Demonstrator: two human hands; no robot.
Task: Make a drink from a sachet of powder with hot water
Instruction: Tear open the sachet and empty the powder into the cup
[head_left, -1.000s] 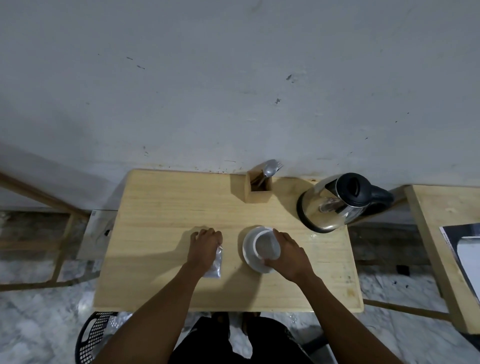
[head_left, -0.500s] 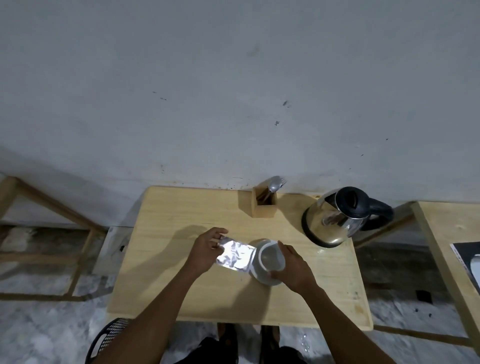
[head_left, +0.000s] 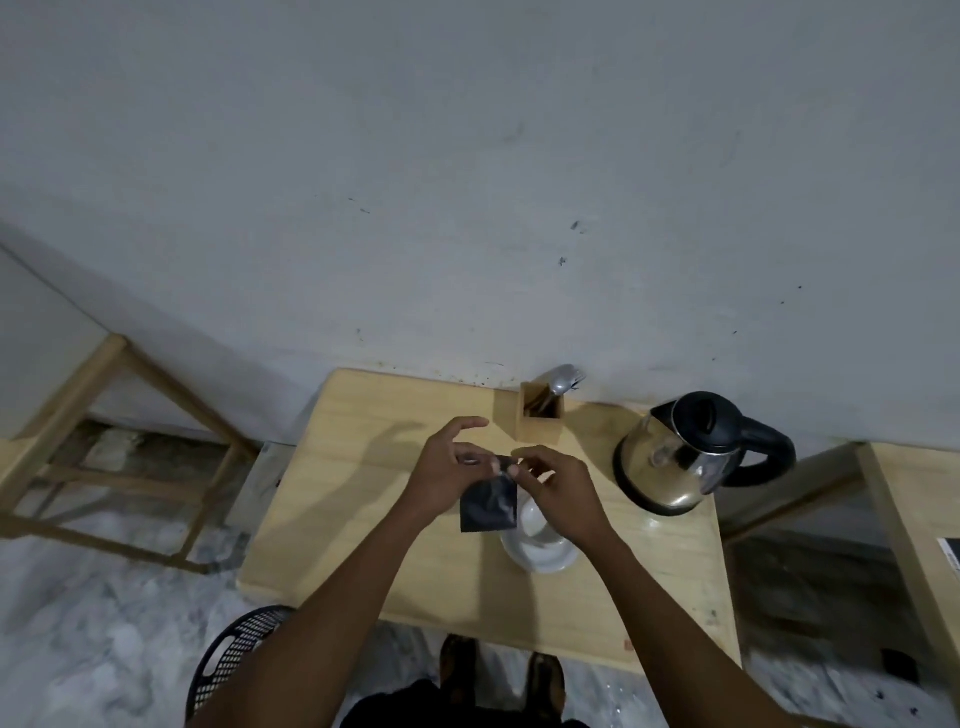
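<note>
Mid-frame, the left hand and right hand pinch the dark sachet by what seems its top edge above the cup; an uneven tear could scatter powder on the table.

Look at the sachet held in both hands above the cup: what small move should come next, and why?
Probably tear the top edge open. Both the left hand and right hand pinch the sachet at its top, it looks unopened, and the cup waits just beneath it.
</note>
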